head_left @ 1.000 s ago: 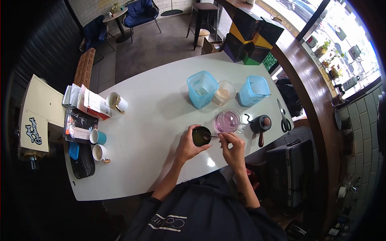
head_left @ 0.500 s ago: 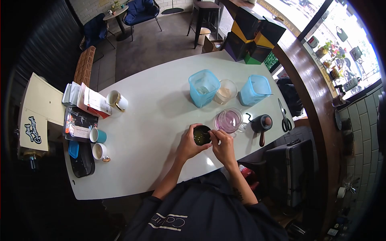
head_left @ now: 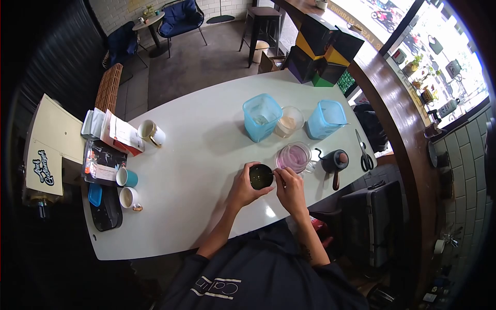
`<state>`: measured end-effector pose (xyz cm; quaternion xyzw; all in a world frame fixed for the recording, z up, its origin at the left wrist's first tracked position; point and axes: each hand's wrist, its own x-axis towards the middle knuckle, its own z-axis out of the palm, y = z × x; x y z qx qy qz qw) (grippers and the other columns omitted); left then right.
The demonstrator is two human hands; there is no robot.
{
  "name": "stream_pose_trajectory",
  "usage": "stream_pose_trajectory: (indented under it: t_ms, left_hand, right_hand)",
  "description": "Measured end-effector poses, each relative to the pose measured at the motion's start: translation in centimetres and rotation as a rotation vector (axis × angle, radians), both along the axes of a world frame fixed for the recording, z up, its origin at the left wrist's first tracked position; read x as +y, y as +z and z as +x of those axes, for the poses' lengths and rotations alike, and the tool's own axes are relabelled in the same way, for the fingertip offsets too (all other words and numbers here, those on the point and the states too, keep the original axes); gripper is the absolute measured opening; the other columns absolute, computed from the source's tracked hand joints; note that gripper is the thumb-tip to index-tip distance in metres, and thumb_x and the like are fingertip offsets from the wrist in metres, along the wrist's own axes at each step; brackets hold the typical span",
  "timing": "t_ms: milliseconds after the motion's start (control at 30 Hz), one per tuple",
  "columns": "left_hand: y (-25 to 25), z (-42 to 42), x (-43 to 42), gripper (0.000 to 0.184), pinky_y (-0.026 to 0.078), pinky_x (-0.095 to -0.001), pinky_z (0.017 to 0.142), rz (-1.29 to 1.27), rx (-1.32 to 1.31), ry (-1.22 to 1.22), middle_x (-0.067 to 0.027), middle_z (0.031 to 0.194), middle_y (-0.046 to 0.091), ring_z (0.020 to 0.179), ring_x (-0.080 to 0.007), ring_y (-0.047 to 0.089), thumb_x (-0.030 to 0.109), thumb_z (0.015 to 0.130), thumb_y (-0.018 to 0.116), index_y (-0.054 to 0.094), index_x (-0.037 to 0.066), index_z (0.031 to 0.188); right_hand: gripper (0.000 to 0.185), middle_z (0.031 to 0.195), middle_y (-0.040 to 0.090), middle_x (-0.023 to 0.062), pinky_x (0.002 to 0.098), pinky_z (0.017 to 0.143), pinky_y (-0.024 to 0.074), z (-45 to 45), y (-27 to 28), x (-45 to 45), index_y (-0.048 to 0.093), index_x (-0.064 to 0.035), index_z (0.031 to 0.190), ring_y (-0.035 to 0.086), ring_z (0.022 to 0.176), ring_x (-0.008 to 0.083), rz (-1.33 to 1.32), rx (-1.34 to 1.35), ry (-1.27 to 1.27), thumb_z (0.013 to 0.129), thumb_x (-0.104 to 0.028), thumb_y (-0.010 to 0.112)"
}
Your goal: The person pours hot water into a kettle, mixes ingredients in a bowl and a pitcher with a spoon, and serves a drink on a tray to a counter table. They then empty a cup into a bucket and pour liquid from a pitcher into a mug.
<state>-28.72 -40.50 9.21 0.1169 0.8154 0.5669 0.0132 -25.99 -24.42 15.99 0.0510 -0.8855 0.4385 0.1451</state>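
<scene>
My left hand is wrapped round a small dark bowl with dark green contents, tipped a little toward the camera. Close against the bowl's right rim, my right hand pinches a thin spoon, mostly hidden by the fingers. Just beyond my right hand sits a clear glass vessel with pink contents. To its right is a small dark pot with a wooden handle.
Farther back on the white table are two blue containers with a clear cup between them. Scissors lie at the right edge. Mugs and packets stand at the left.
My right hand has moved left toward the bowl, bringing the spoon to its rim. The bowl's contents look more evenly dark than half a second ago. My left hand keeps its hold.
</scene>
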Motion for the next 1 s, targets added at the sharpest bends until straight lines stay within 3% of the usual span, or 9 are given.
stream_pose_trajectory:
  t_ms: [33, 300, 367, 467, 600, 667, 1000]
  left_hand:
    - [0.0, 0.0, 0.0, 0.086, 0.052, -0.0428, 0.095, -0.004, -0.003, 0.0, -0.017, 0.117, 0.065, 0.111, -0.0342, 0.064, 0.036, 0.062, 0.093, 0.049, 0.004, 0.128]
    - [0.2, -0.1, -0.2, 0.084, 0.052, -0.0431, 0.096, -0.002, -0.046, -0.02, -0.0171, 0.121, 0.063, 0.113, -0.035, 0.063, 0.027, 0.061, 0.092, 0.048, 0.005, 0.129]
    - [-0.5, -0.2, -0.2, 0.081, 0.053, -0.0405, 0.093, -0.033, -0.015, -0.02, -0.0153, 0.12, 0.063, 0.111, -0.0307, 0.065, 0.019, 0.063, 0.091, 0.047, 0.006, 0.13]
    - [-0.5, -0.2, -0.2, 0.081, 0.054, -0.0405, 0.093, -0.014, -0.008, -0.022, -0.0152, 0.12, 0.063, 0.11, -0.0305, 0.065, 0.018, 0.063, 0.091, 0.047, 0.006, 0.13]
    - [0.2, -0.2, -0.2, 0.081, 0.054, -0.0405, 0.093, -0.023, -0.031, -0.029, -0.0151, 0.12, 0.063, 0.111, -0.03, 0.065, 0.02, 0.064, 0.092, 0.047, 0.006, 0.13]
    - [0.0, -0.1, -0.1, 0.083, 0.053, -0.0434, 0.093, 0.0, -0.006, -0.012, -0.0173, 0.116, 0.066, 0.109, -0.0348, 0.065, 0.033, 0.064, 0.092, 0.048, 0.005, 0.128]
    - [-0.3, -0.1, -0.2, 0.084, 0.053, -0.0441, 0.093, 0.006, 0.002, -0.031, -0.0174, 0.117, 0.066, 0.11, -0.035, 0.064, 0.034, 0.063, 0.093, 0.048, 0.005, 0.128]
  right_hand:
    - [0.011, 0.083, 0.063, 0.0184, 0.0447, 0.066, 0.0494, -0.1, 0.0, -0.2, 0.069, 0.0019, 0.098, 0.064, 0.074, 0.0393, -0.044, -0.029, -0.009, 0.092, -0.005, 0.063]
    - [0.012, 0.085, 0.064, 0.0192, 0.0448, 0.069, 0.0505, 0.1, 0.4, -1.0, 0.069, 0.0018, 0.098, 0.065, 0.077, 0.0396, -0.055, -0.069, 0.133, 0.091, -0.005, 0.064]
    - [0.011, 0.085, 0.064, 0.0191, 0.0451, 0.069, 0.0505, 0.4, 1.0, -0.9, 0.069, 0.0018, 0.098, 0.065, 0.077, 0.0396, -0.031, -0.081, 0.149, 0.091, -0.005, 0.064]
    - [0.012, 0.084, 0.063, 0.0189, 0.0435, 0.067, 0.0498, 0.7, 1.4, -0.4, 0.07, 0.0025, 0.098, 0.064, 0.073, 0.0385, 0.003, -0.065, 0.174, 0.091, -0.005, 0.065]
    - [0.011, 0.082, 0.063, 0.0182, 0.0409, 0.063, 0.0493, 0.9, 1.1, 0.3, 0.07, 0.0033, 0.099, 0.064, 0.069, 0.0361, 0.06, -0.03, 0.157, 0.091, -0.003, 0.065]
    - [0.011, 0.084, 0.063, 0.0183, 0.0431, 0.066, 0.0499, 0.9, 1.2, 0.5, 0.07, 0.0026, 0.098, 0.064, 0.073, 0.0376, 0.037, -0.063, 0.13, 0.091, -0.004, 0.064]
    - [0.011, 0.086, 0.063, 0.0181, 0.045, 0.069, 0.0507, 0.9, 1.0, 0.4, 0.069, 0.0012, 0.098, 0.064, 0.077, 0.0395, -0.007, -0.104, 0.1, 0.092, -0.006, 0.063]
